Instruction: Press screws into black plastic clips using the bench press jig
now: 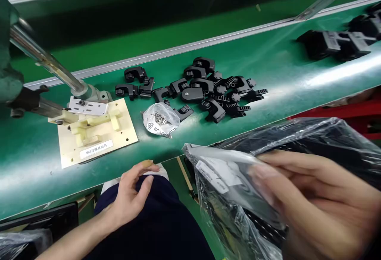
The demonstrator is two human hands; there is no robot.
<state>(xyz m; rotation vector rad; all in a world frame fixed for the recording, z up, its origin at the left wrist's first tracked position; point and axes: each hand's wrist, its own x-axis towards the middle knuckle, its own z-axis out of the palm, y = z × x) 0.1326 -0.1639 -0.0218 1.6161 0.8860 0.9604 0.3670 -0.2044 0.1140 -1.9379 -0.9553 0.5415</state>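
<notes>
Close to the camera at the lower right, my right hand [315, 196] pinches the edge of a clear plastic bag [226, 164]. A white printed label [212, 177] shows through the film, with dark contents behind it that I cannot make out. My left hand [133, 190] hangs over my lap near the table's front edge, fingers apart, holding nothing. Beyond it on the green table lies a small open plastic bag [160, 120] of tiny metal pieces. Black plastic clamp-like parts [193, 93] lie in a loose pile behind that bag.
A cream fixture plate [98, 133] with yellow blocks sits at the left, under a metal press column [50, 59]. More black parts [333, 45] stand at the far right. A red bin [333, 113] is partly hidden beyond the table's front edge. A metal rail [166, 53] runs behind.
</notes>
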